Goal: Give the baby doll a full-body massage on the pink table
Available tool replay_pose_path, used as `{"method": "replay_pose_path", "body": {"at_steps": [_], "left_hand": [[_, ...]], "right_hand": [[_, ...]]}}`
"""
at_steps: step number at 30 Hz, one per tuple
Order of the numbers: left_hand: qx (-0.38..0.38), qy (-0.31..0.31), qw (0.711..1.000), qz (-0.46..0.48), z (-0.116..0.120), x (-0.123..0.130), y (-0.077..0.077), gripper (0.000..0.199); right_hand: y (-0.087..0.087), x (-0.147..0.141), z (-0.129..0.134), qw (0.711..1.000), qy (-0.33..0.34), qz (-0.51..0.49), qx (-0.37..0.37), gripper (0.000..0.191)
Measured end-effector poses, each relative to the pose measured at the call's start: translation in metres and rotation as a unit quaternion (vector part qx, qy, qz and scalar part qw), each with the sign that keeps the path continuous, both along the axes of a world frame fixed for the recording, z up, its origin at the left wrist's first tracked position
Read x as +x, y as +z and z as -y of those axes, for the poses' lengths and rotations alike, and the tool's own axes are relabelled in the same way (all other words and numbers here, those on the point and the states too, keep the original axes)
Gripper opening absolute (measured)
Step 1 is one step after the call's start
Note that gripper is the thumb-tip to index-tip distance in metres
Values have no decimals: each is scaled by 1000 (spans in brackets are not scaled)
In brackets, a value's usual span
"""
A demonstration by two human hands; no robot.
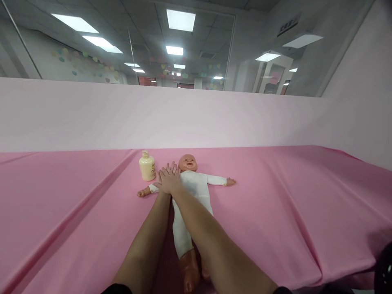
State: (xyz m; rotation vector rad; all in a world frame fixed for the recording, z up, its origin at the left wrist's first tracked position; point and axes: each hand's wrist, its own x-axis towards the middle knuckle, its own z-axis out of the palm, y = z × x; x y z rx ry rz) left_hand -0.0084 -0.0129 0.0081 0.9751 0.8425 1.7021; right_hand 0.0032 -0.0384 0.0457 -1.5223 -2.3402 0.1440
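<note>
A baby doll [196, 185] in a white suit lies face up, its head away from me and its arms stretched out sideways. My right hand [168, 182] rests across the back of my left hand [174, 167], covering much of it. Both have their fingers stretched out, and they lie over the doll's shoulder and upper arm on the left side. Whether my left palm presses on the doll cannot be seen. My right forearm crosses over the doll's trunk and hides part of its legs. Beside my hands, to the left, stands a cream pump bottle [147, 167].
A pink sheet [263, 212] with folds covers the surface under the doll. Behind it rises a low white wall [196, 118] topped by a glass window [147, 49] reflecting ceiling lights. Another white wall [358, 110] closes the right side.
</note>
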Motion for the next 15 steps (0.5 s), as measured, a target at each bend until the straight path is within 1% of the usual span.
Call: {"method": "replay_pose_path", "body": {"at_steps": [2,3,4,5,6,7,9,10,11,12,15], "left_hand": [[42,88,995,0,-7,17,-6,63],[42,117,992,-7,-9,23,-9,62],[31,119,992,-5,-12,25,-11,61],[12,99,995,3,-14,24,-13,62],[-10,53,998,16,-16,19,-14,64],[-31,-28,999,22,-18,11,-15,69],[-49,-133,990,25,-22,-10,-18,83],[-53,-194,978,45,-24,-20,-19,86],[-56,-212,974,59,-25,-27,-21,84],[-60,-217,973,57,-25,-33,-23,82],[-45,-184,982,-1,-20,-34,-28,72]], "right_hand": [[-4,15,-6,998,56,23,21,72],[-6,23,-8,995,88,33,25,73],[-8,31,-10,992,115,39,24,73],[-8,39,-12,990,135,41,20,73],[-8,48,-13,988,145,41,14,73],[-8,56,-13,988,150,41,5,72],[-6,73,-12,988,146,41,-12,70],[-6,81,-10,989,140,44,-14,68],[-6,89,-8,989,136,52,-11,67],[-7,96,-5,990,130,61,-6,64],[-13,113,5,992,105,65,22,58]]}}
